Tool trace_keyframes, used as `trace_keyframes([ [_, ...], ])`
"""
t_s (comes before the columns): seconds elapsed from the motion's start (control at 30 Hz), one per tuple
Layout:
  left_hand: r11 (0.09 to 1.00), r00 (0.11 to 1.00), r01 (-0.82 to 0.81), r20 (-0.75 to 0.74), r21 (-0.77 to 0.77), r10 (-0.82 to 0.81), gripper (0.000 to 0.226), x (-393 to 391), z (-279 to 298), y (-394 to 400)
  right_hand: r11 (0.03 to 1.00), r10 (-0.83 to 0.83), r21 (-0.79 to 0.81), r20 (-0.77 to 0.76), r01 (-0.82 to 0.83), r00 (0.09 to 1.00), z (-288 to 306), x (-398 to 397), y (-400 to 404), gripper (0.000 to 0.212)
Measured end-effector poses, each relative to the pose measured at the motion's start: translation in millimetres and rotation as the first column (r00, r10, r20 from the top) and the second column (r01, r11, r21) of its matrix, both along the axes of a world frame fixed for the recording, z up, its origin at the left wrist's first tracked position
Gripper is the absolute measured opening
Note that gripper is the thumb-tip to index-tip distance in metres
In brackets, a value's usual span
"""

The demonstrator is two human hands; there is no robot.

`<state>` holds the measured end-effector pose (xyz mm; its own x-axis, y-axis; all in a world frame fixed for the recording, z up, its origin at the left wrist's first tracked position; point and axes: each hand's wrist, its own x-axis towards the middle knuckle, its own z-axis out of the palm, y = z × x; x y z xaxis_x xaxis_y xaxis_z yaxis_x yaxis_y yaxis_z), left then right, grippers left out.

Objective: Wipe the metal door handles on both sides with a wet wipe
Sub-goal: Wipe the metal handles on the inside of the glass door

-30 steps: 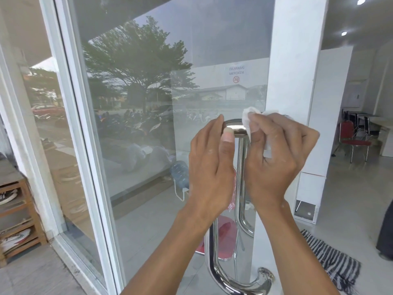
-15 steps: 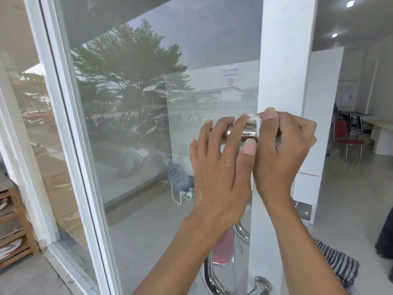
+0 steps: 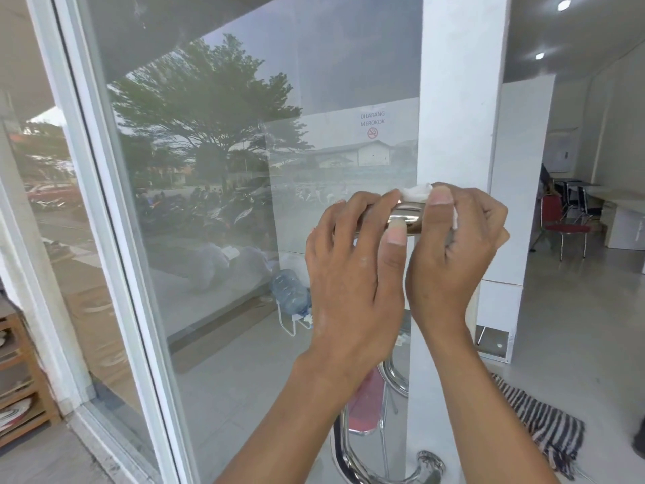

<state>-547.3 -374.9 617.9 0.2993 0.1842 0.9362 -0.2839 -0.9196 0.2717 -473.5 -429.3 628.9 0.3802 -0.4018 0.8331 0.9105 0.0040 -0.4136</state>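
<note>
Your left hand [image 3: 352, 274] curls over the top bend of the metal door handle [image 3: 406, 218] at centre frame, fingers wrapped around the tube and thumb up against its underside. Your right hand [image 3: 453, 253] pinches the wet wipe [image 3: 417, 193] between thumb and fingers and presses it to that same bend, just beside your left fingertips.

The handle is a polished tube whose long axis runs vertically down the door edge. Its upper end turns horizontal towards the white door frame [image 3: 460, 99], and its lower curve [image 3: 352, 462] shows at bottom centre, bending back to a round mount.

The risks, as I judge them: the wipe is bunched small, so it may slip off the slick round tube or clean only a narrow strip. Your left hand covers part of the bend, so that patch goes unwiped unless you shift it. A second tube shows behind the glass [image 3: 209, 169]; it probably needs wiping too.
</note>
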Motion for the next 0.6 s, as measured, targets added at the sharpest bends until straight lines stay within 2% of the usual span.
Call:
trace_keyframes([
  [0.13, 1.000, 1.000, -0.001, -0.004, 0.000, 0.001, 0.049, -3, 4, 1, 1.000, 0.001, 0.029, -0.025, -0.001, 1.000, 4, 0, 0, 0.016],
  [0.33, 1.000, 1.000, -0.016, -0.003, 0.005, 0.016, 0.050, -1, 3, 0, 0.995, -0.077, 0.058, -0.023, 0.078, 0.997, -7, -4, 7, 0.027],
  [0.43, 0.999, 0.999, -0.041, -0.013, -0.002, 0.041, 0.052, 2, 1, -3, 0.992, -0.027, 0.122, 0.045, 0.021, 0.999, -21, -3, 11, 0.026],
  [0.6, 0.999, 0.999, -0.038, -0.003, -0.004, 0.038, 0.048, 2, -1, -6, 0.992, 0.046, 0.112, 0.071, -0.054, 0.996, -30, -3, 2, 0.024],
])
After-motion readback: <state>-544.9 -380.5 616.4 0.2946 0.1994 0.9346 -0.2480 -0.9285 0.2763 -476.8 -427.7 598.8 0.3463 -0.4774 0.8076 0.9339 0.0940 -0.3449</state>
